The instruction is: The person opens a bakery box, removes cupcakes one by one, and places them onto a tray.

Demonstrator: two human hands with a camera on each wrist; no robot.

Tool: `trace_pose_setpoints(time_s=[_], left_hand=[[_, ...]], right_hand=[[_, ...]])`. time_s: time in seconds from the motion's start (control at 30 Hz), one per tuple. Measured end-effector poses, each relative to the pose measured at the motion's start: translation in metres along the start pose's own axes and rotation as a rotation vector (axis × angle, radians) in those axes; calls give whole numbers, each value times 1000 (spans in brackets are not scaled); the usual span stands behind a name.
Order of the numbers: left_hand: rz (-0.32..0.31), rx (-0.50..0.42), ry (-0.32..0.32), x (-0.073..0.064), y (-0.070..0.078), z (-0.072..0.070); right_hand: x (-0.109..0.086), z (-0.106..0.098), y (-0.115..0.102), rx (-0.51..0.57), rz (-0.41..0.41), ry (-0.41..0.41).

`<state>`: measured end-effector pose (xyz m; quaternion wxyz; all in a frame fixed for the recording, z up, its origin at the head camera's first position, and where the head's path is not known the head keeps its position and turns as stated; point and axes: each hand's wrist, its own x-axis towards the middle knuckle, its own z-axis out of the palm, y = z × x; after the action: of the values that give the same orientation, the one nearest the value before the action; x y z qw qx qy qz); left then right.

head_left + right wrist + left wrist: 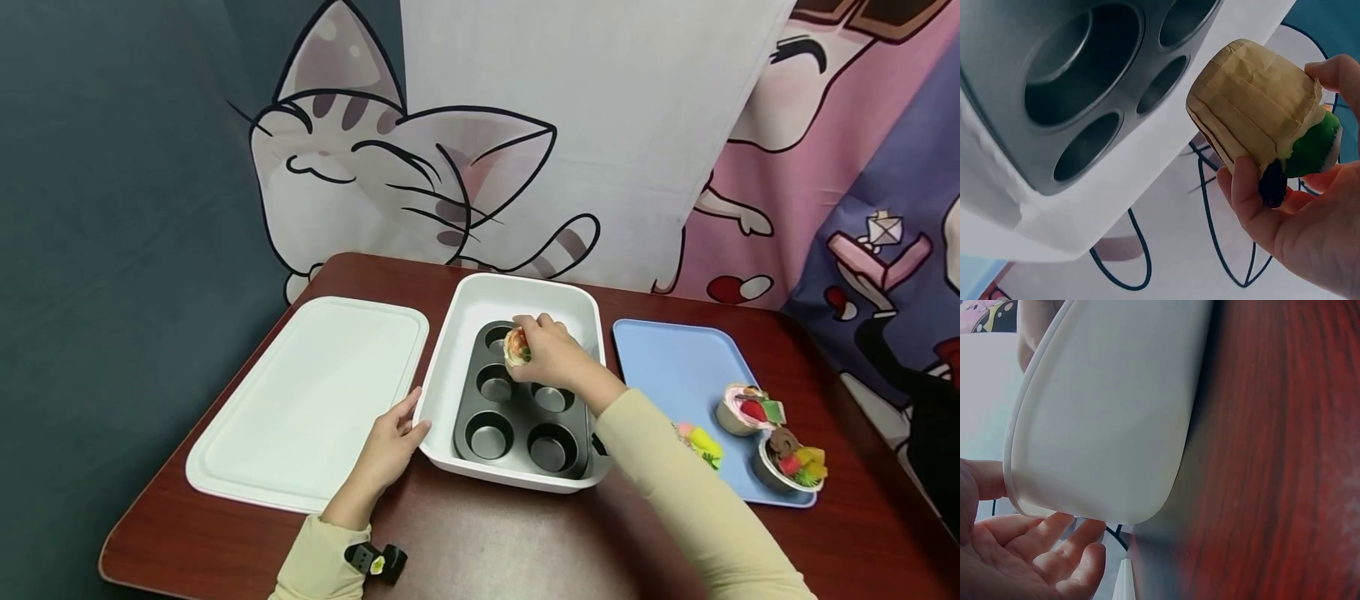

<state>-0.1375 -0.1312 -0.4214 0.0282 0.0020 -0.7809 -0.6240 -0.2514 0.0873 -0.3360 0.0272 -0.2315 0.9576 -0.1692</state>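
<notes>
My right hand (555, 354) pinches a cupcake (516, 347) over the upper part of a dark metal muffin pan (521, 421). In the right wrist view the cupcake (1250, 94) is tilted, its tan paper cup facing the pan and its green and dark toppings towards my palm. The muffin pan sits inside a deep white tray (435, 400), and the cups that show hold nothing. At the tray's near left side, my left hand (386, 446) grips the rim. Its thumb lies at the rim and its fingers (1057, 528) touch the outer wall.
To the left lies a flat white board (300, 400) with a raised edge. A blue tray (675, 358) on the right bears a pink-topped cupcake (742, 408), a chocolate-and-fruit one (791, 458) and another (699, 444) partly behind my right sleeve. Cartoon curtains hang behind the brown table (480, 533).
</notes>
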Motion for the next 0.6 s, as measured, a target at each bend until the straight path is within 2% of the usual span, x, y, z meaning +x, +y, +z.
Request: trace_pose_setpoints(time_s=[0.6], left_hand=[[4, -26, -5, 2, -1, 0]], right_hand=[[-18, -19, 23, 30, 53, 26]])
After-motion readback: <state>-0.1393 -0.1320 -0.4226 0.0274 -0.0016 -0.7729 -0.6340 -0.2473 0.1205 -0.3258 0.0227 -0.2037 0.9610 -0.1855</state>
